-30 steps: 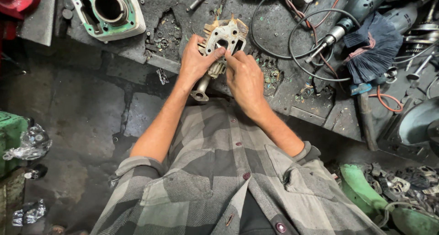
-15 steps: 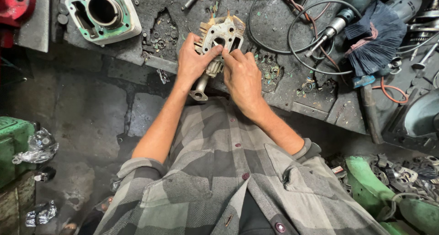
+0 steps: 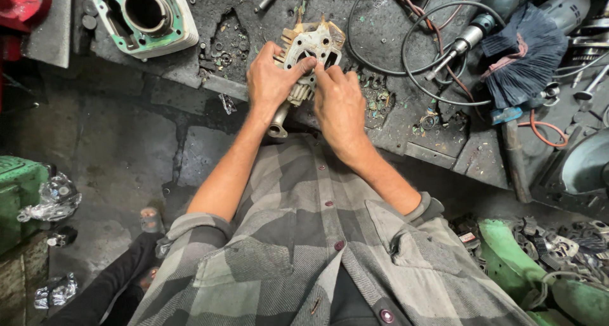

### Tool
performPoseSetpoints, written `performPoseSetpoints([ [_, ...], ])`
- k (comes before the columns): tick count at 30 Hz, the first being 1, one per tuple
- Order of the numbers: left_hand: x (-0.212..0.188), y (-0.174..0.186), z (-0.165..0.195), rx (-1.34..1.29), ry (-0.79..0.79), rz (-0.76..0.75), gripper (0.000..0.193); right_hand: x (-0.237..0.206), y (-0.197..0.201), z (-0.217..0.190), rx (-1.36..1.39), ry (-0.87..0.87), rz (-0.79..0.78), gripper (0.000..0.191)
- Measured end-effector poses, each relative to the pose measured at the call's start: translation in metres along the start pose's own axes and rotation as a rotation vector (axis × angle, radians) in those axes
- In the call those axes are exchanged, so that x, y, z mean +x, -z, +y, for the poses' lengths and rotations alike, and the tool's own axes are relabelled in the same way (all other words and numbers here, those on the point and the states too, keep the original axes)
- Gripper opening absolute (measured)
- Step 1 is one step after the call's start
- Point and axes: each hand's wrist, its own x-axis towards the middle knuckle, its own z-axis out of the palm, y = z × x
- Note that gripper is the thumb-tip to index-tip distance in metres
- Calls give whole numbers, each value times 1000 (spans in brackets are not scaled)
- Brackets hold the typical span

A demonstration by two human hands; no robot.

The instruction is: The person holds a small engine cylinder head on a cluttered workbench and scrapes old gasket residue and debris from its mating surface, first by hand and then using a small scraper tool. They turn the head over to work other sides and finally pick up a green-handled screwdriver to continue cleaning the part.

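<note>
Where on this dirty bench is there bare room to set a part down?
Barest patch: between the green-rimmed cylinder and the finned engine part both hands, left hand and right hand, hold, though washers litter it. Right of the part is crowded: looped cables, blue cloth, tools.

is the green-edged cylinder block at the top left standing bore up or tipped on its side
Bore up. The cylinder block rests flat on the workbench, and its round bore faces straight toward the camera, open and dark inside.
</note>
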Motion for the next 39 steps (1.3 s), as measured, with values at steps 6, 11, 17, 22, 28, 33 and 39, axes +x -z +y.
performPoseSetpoints([
  [6,3,2,3,120,66,-26,80,2,-3,-2,-22,22,40,40],
  [11,7,3,-3,80,2,-71,79,2,-1,-3,-6,44,11,38],
  [17,7,12,-13,-152,-76,-209,70,3,6,-5,53,44,13,28],
  [22,-5,6,-14,-192,-97,-122,70,12,11,3,152,41,45,20],
  [28,-8,2,-14,-395,-84,-112,62,20,15,10,152,137,-9,22],
  [33,-7,5,-12,-750,152,-261,59,23,21,9,150,201,-55,26],
  [39,-6,9,-12,-873,252,-326,58,26,30,8,154,223,-113,27],
])
